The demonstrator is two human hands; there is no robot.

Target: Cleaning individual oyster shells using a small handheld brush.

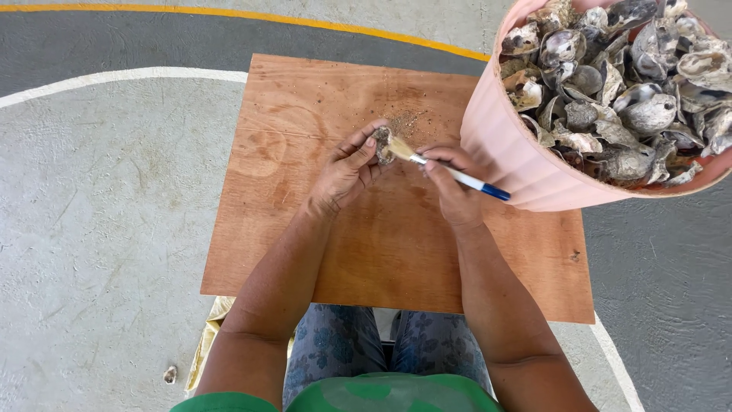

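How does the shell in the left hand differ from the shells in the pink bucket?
The shell in the left hand is alone, held over the wooden board and touched by the brush in the right hand. The shells in the pink bucket lie piled together, untouched. Many piled shells look larger. Both are grey and rough.

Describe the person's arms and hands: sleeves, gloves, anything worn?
Both arms are bare from the hands up to the upper arm. The left hand and right hand wear no gloves, and no rings, watch or bracelets are visible. Green short sleeves show at the bottom edge, left and right, apparently part of a green top. No markings can be made out.
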